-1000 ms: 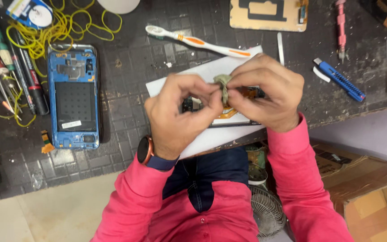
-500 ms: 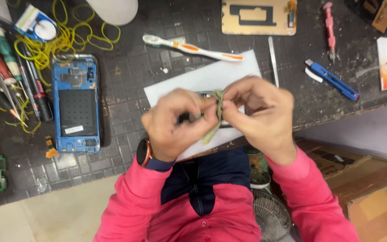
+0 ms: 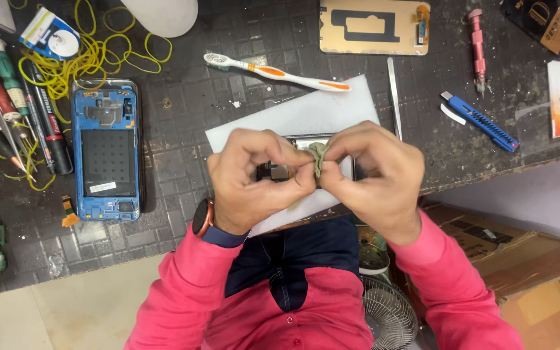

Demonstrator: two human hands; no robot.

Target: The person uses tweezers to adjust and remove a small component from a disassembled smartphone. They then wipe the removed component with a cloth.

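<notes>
Both my hands meet above a white foam pad (image 3: 293,116) at the workbench's near edge. My left hand (image 3: 254,181) pinches a small dark phone part (image 3: 275,172) and one end of a crumpled greenish strip of film (image 3: 319,155). My right hand (image 3: 377,175) grips the other end of that strip. A dark flat phone piece (image 3: 299,139) lies on the pad, mostly hidden under my fingers. A smartwatch sits on my left wrist.
An open blue phone frame (image 3: 107,152) lies at left beside screwdrivers (image 3: 8,110) and yellow rubber bands (image 3: 92,58). A toothbrush (image 3: 273,71), tweezers (image 3: 393,97), a blue utility knife (image 3: 481,122), a pink screwdriver (image 3: 478,48) and a tan panel (image 3: 374,26) lie behind. A small fan (image 3: 384,311) stands below.
My hands have shifted a little on the strip, which now looks more bunched between the fingertips. The view has drifted slightly; nothing on the bench has moved.
</notes>
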